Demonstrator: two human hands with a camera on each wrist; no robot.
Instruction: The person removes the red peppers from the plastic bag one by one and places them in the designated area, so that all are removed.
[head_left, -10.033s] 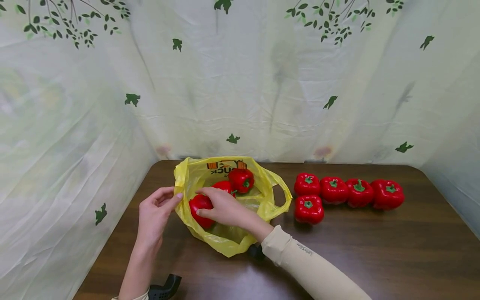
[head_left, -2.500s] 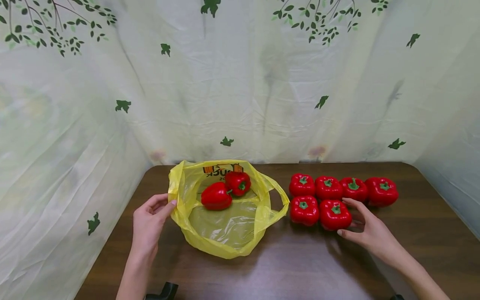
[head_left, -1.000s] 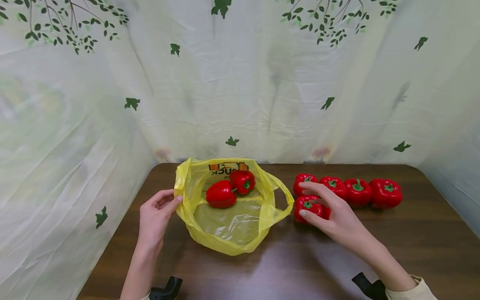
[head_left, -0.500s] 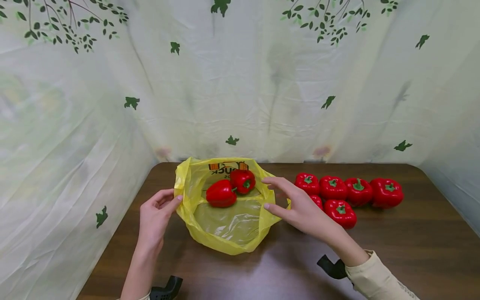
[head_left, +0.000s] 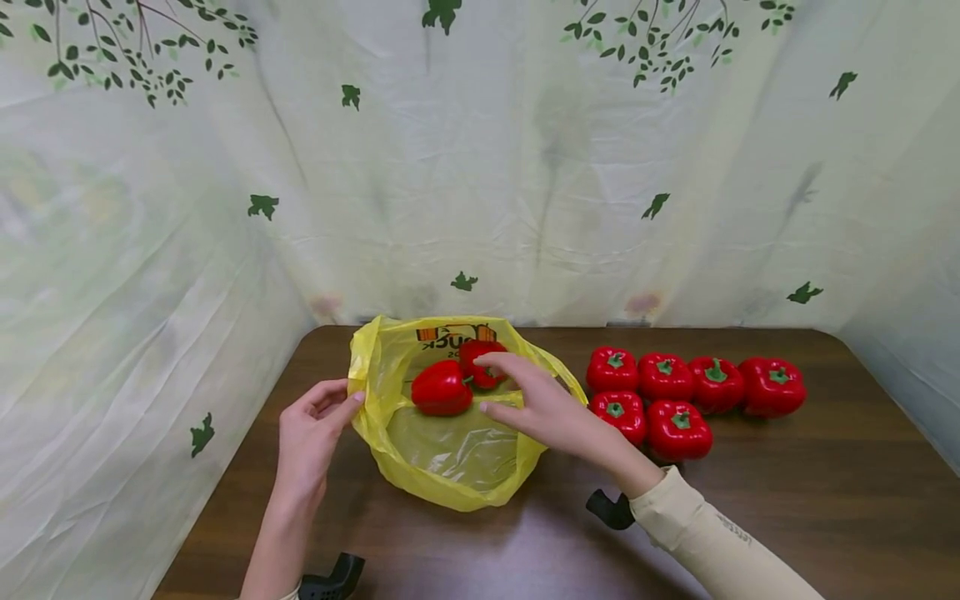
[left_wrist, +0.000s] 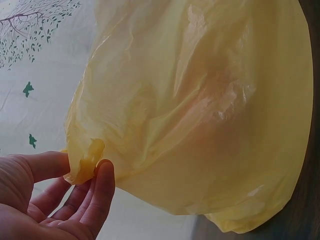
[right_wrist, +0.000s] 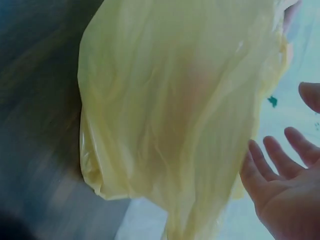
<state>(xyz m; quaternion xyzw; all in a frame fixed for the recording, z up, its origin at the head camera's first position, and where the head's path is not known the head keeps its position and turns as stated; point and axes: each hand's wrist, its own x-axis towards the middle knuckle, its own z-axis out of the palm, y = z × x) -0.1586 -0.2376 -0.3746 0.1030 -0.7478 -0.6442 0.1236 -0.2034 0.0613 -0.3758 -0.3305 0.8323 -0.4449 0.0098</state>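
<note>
A yellow plastic bag (head_left: 457,492) stands with its mouth wide on the table. My left hand (head_left: 318,429) pinches its left rim between thumb and fingers, which the left wrist view shows at a gathered yellow edge (left_wrist: 89,162). Inside lie two red bell peppers: one on its side (head_left: 441,388), the other (head_left: 474,358) behind it and partly covered by my right hand (head_left: 551,408). That hand reaches over the bag's right side, thumb and fingers spread with nothing between them. In the right wrist view its fingers (right_wrist: 285,160) are beside the bag's upper edge.
Right of the bag, several red bell peppers stand in two rows: a back row (head_left: 666,377) and a nearer pair, one (head_left: 679,430) beside another (head_left: 619,413) that my right forearm partly overlaps. A pale leaf-printed cloth (head_left: 585,233) hangs behind the brown table (head_left: 840,500).
Since 2.5 seconds ago my right hand has left the near right-hand pepper and moved left, over the bag. A pepper seen earlier at the bag's left is now outside, in the nearer pair.
</note>
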